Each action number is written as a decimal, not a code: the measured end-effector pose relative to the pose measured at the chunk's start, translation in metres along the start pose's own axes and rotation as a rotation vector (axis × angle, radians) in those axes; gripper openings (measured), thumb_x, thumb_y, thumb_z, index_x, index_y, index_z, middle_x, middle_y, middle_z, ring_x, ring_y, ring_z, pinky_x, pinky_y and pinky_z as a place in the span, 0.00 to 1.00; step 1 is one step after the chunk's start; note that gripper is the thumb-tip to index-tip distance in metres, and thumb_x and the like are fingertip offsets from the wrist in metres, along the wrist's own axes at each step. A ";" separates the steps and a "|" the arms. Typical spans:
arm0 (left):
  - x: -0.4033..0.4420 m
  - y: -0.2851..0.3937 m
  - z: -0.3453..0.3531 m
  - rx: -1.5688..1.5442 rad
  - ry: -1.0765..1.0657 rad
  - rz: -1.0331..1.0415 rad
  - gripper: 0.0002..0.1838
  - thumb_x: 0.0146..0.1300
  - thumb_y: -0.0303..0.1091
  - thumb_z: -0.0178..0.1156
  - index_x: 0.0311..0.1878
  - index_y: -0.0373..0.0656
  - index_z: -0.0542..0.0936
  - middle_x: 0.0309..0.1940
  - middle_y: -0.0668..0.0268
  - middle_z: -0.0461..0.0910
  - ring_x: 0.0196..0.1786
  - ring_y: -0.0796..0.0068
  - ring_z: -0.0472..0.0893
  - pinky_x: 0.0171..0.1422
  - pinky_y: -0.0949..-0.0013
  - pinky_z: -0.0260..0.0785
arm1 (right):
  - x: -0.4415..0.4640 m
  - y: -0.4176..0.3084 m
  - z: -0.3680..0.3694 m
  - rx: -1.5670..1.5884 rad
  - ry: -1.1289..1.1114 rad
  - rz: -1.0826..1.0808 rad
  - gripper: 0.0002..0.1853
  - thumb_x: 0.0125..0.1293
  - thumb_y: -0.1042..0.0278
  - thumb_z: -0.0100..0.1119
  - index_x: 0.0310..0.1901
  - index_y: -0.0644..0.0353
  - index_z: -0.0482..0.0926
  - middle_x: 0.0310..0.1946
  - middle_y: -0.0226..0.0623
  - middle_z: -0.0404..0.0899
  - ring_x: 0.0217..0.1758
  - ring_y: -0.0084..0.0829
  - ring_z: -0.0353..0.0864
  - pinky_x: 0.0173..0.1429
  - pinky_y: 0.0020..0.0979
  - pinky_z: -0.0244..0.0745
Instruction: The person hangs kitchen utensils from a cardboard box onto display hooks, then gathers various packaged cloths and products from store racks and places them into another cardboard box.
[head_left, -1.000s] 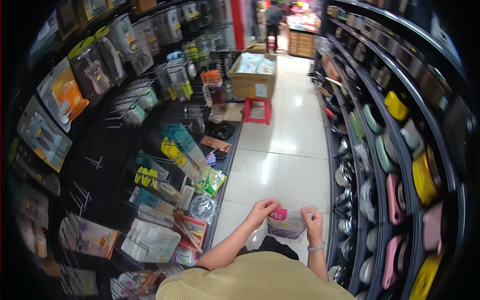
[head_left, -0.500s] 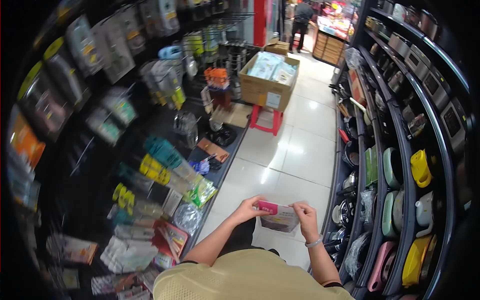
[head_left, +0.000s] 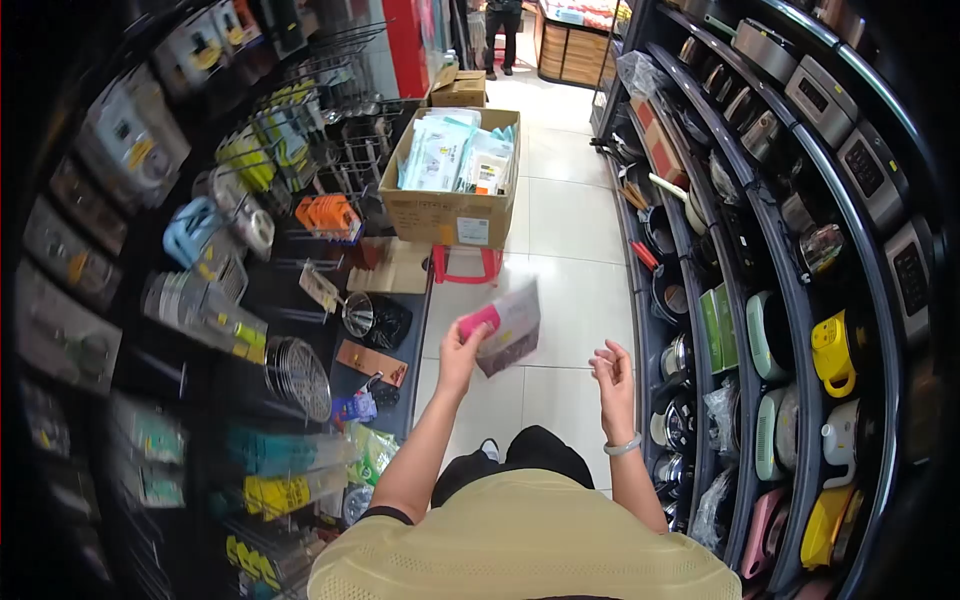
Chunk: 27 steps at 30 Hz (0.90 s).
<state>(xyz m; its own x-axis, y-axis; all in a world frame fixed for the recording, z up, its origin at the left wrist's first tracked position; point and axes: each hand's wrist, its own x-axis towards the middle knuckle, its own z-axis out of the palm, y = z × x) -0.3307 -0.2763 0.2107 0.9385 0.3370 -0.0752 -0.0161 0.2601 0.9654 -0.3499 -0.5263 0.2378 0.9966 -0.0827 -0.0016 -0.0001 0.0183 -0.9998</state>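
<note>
My left hand (head_left: 462, 352) grips a flat plastic packet (head_left: 508, 335) by its pink top corner. The packet is tilted, clear and greyish below the pink band, and its print is too blurred to read. To the right, my right hand (head_left: 614, 375) is raised with its fingers apart and nothing in it. A bracelet sits on that wrist. Beyond the packet, a cardboard box (head_left: 430, 215) full of pale blue and white packets (head_left: 445, 150) rests on a red stool (head_left: 468, 264).
A dark rack on the left carries hanging kitchen tools, including a wire strainer (head_left: 357, 313) and an orange-topped item (head_left: 328, 215). Shelves on the right hold pans, appliances and a yellow appliance (head_left: 835, 350). A person (head_left: 502, 35) stands at the far end of the tiled aisle.
My right hand has let go of the packet and moved apart from it. My left hand has carried the packet up and left, tilting it. The view has shifted towards the box.
</note>
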 end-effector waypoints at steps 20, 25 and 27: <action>0.398 0.020 0.068 0.204 0.280 0.308 0.10 0.60 0.29 0.60 0.44 0.37 0.76 0.37 0.69 0.78 0.39 0.84 0.74 0.47 0.78 0.66 | 0.387 0.048 0.058 -0.110 -0.364 0.107 0.19 0.64 0.71 0.55 0.55 0.61 0.68 0.37 0.33 0.75 0.37 0.21 0.76 0.42 0.22 0.72; 0.476 0.002 0.076 0.190 0.205 0.312 0.10 0.59 0.28 0.61 0.44 0.36 0.76 0.35 0.69 0.79 0.37 0.84 0.74 0.43 0.78 0.67 | 0.437 0.035 0.069 -0.085 -0.325 0.201 0.18 0.64 0.70 0.55 0.54 0.60 0.69 0.37 0.31 0.75 0.39 0.21 0.76 0.42 0.23 0.72; 0.501 -0.010 0.075 0.216 0.172 0.322 0.10 0.58 0.28 0.61 0.43 0.37 0.77 0.33 0.68 0.79 0.36 0.82 0.74 0.43 0.76 0.67 | 0.446 0.038 0.076 -0.085 -0.321 0.237 0.18 0.64 0.70 0.56 0.54 0.60 0.69 0.37 0.31 0.75 0.39 0.21 0.76 0.42 0.23 0.72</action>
<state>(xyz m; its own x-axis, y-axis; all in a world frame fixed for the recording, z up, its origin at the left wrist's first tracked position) 0.1660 -0.1781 0.1826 0.8258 0.5211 0.2155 -0.2090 -0.0720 0.9753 0.1013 -0.4871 0.2009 0.9433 0.2293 -0.2399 -0.2263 -0.0840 -0.9704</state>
